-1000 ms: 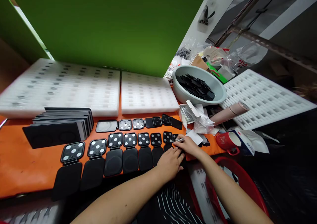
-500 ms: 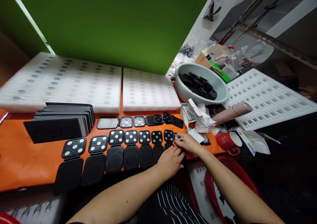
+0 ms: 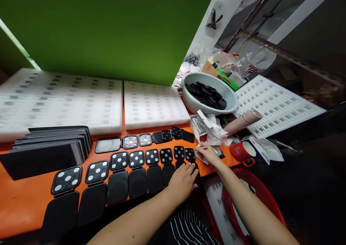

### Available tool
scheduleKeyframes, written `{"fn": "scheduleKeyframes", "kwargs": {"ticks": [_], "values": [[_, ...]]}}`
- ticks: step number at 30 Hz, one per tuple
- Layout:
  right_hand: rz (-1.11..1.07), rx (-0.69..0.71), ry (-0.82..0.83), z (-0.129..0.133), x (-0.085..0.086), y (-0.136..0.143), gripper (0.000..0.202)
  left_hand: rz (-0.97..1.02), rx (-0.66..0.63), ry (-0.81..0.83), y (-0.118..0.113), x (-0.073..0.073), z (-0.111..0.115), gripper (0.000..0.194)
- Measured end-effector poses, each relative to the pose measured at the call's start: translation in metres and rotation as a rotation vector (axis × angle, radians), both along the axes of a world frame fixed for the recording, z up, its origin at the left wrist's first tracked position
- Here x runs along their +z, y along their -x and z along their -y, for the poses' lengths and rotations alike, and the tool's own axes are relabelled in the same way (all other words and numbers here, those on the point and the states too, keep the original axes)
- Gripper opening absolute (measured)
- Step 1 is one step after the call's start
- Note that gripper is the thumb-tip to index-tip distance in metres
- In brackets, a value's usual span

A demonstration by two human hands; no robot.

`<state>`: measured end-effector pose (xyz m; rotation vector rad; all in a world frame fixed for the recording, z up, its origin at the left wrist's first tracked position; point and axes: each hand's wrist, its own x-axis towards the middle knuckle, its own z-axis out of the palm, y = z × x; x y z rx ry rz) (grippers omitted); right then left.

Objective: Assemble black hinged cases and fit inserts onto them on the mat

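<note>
Loosely spread, the left hand is laid over the near end of the rightmost dotted hinged case, its long axis pointed away from the body; just rightward, a silvery tool is pinched by the right hand.

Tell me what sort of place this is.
Probably a small assembly workshop: hinged black cases lie in rows on an orange table, beside a basin heaped with dark pieces and white foam trays.
</note>
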<state>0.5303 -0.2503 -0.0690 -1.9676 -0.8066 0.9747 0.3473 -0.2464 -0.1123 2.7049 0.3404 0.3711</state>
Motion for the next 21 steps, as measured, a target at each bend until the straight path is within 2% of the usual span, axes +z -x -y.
{"fn": "scheduleKeyframes", "kwargs": {"ticks": [5,9,12,15,21], "values": [[0.437,0.208,0.013,-0.009,-0.005,-0.002,0.022,-0.001,-0.002,0.012,0.0,0.0,-0.001,0.053],[0.517,0.358,0.064,-0.01,-0.003,-0.002,0.019,-0.005,-0.008,0.015,-0.001,0.0,-0.001,0.053],[0.627,0.355,0.091,-0.007,-0.001,0.002,0.017,-0.009,0.002,0.018,-0.001,0.0,-0.001,0.052],[0.612,0.346,0.114,-0.01,0.001,0.004,0.015,-0.012,0.001,0.022,-0.001,0.001,-0.001,0.052],[0.413,0.303,0.177,-0.025,0.003,-0.005,0.01,-0.03,0.005,0.024,-0.001,0.003,-0.001,0.053]]}}
